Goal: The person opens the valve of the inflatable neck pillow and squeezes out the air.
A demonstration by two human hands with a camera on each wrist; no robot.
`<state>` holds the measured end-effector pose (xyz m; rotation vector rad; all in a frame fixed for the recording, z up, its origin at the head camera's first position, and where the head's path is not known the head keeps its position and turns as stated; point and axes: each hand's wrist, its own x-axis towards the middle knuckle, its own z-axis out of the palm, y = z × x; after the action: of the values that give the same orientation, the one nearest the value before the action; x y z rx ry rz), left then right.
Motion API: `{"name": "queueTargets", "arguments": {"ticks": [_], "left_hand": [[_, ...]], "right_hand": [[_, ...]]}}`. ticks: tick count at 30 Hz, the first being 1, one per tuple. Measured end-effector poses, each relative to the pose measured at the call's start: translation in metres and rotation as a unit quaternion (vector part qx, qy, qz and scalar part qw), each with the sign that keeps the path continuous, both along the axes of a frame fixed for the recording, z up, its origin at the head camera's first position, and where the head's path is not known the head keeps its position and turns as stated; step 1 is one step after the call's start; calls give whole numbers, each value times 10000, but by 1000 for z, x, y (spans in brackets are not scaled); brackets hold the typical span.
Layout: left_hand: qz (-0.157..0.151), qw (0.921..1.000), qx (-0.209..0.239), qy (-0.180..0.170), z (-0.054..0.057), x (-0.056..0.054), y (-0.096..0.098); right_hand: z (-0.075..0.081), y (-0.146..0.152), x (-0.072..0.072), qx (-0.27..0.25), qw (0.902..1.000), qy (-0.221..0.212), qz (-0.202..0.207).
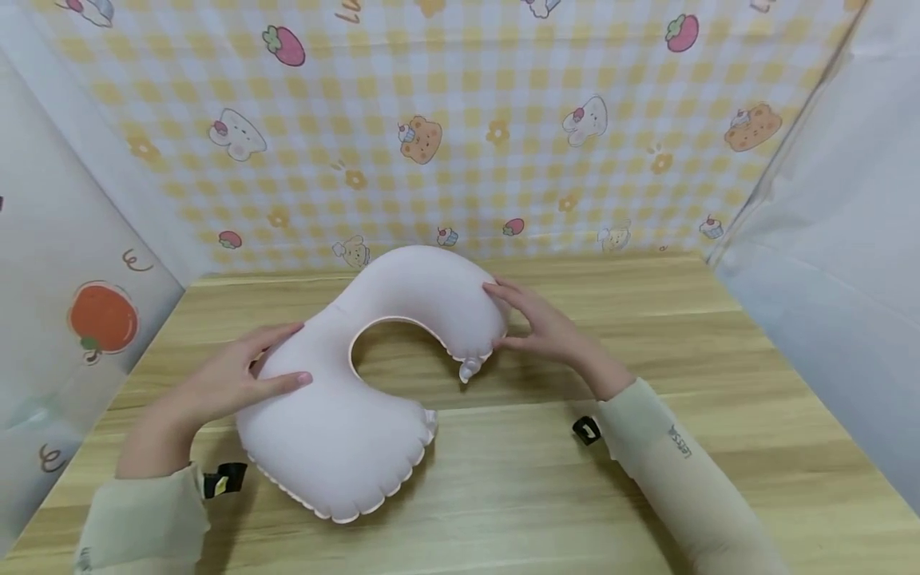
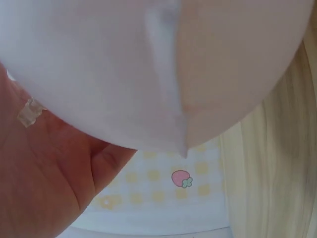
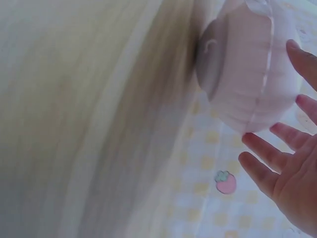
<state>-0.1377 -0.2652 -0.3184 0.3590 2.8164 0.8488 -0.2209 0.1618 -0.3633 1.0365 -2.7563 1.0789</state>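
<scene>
Puffy neck pillow [image 1: 323, 423] was on or just above the table [image 1: 517, 487] (couldn't tell which), left hand [image 1: 228, 374] spread wide on its left side, right hand [image 1: 537, 321] splayed at its right end, probably 'cause something that fat needed steadying from both sides.

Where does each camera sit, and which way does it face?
Head: worn on the head, facing forward and down at the neck pillow; left hand, right hand and sleeves show.
Left wrist: worn there, facing the neck pillow closely; part of the left hand shows.
Right wrist: worn there, facing the neck pillow and table; part of the right hand shows.
Shared: both wrist views include the checked cloth.
</scene>
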Motion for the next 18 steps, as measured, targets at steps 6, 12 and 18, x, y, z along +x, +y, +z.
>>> {"name": "queueTargets", "arguments": {"ticks": [6,12,18], "left_hand": [[-69,9997,213,-26,-2,2,6],[-282,9993,209,91,-3,0,15],[-476,9984,259,169,0,-2,22]], "right_hand": [[6,16,13,58,9999,105,57],[5,34,24,-145,9994,314,82],[8,44,30,-276,9985,446,147]]}}
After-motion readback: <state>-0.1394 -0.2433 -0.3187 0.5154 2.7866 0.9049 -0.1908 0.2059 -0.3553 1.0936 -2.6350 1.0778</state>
